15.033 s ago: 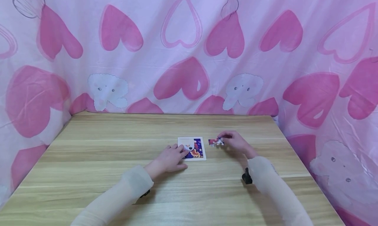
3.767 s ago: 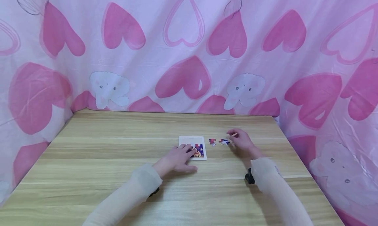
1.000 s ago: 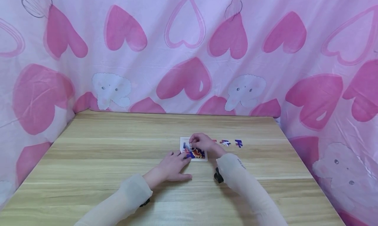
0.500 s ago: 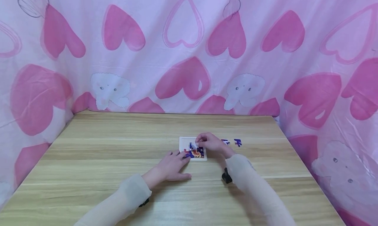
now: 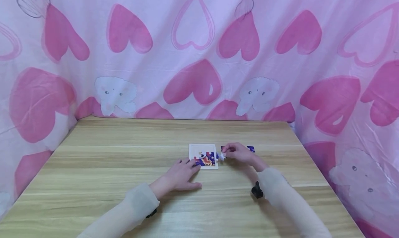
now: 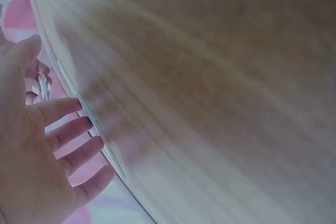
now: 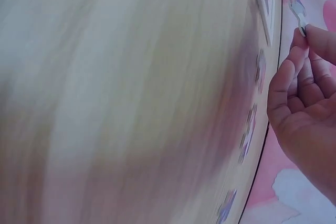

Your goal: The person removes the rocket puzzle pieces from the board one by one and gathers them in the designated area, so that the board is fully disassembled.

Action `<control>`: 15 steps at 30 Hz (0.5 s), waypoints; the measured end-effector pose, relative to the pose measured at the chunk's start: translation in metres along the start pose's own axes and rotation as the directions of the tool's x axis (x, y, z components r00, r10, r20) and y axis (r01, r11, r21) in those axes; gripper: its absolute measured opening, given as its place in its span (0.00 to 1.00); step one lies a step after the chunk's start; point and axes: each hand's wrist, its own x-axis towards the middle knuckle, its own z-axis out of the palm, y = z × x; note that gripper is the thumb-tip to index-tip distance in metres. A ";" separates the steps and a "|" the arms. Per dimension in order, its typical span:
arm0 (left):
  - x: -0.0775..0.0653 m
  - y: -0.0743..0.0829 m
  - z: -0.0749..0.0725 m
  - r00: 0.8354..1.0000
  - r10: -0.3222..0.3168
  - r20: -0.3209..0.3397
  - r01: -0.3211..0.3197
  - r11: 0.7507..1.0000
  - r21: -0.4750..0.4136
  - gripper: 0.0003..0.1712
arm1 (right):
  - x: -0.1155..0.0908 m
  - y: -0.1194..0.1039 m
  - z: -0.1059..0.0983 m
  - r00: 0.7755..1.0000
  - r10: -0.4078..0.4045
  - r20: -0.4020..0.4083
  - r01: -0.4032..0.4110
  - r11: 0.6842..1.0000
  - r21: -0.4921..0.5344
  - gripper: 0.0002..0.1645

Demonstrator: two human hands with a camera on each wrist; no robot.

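A small square puzzle board (image 5: 194,148) with a white frame lies mid-table, its lower part filled with purple and orange jigsaw pieces and its upper part pale. My left hand (image 5: 180,175) rests spread at the board's lower left corner, fingertips on its edge. In the left wrist view, that hand's fingers (image 6: 79,129) look straight and apart. Just right of the board, my right hand (image 5: 241,154) pinches a white-and-purple jigsaw piece (image 5: 221,156) between thumb and fingertips. The right wrist view has this piece (image 7: 296,6) raised off the table.
Loose jigsaw pieces lie in a row right of the board, one purple piece (image 5: 251,149) farthest right, others partly behind my right hand. The wooden table (image 5: 124,141) ends at a pink heart-patterned curtain (image 5: 193,82).
Over the last second my right hand has moved from above the board to its right, carrying the jigsaw piece with it. My left hand has stayed at the board's corner.
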 end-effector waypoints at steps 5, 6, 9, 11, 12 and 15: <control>-0.001 -0.001 0.000 1.000 0.004 -0.012 -0.004 1.000 -0.012 0.43 | -0.008 0.010 -0.007 1.000 0.026 -0.002 -0.026 1.000 0.012 0.07; -0.001 -0.001 0.000 1.000 0.005 -0.012 -0.005 1.000 -0.013 0.43 | -0.010 0.012 -0.008 0.999 0.036 0.001 -0.036 0.999 0.024 0.07; -0.001 -0.002 0.001 1.000 0.009 -0.013 -0.009 1.000 -0.007 0.43 | -0.014 0.014 -0.008 0.997 0.076 -0.003 -0.076 0.997 0.035 0.08; -0.001 -0.001 0.000 1.000 0.009 -0.011 -0.009 1.000 0.000 0.43 | -0.017 0.016 -0.007 0.994 0.108 -0.013 -0.107 0.993 0.044 0.08; -0.001 -0.001 0.000 1.000 0.009 -0.010 -0.009 1.000 0.000 0.43 | -0.018 0.016 -0.006 0.992 0.122 -0.017 -0.121 0.992 0.045 0.08; -0.001 -0.001 0.000 1.000 0.008 -0.005 -0.008 1.000 -0.005 0.43 | -0.020 0.016 -0.005 0.990 0.136 -0.036 -0.135 0.990 0.036 0.07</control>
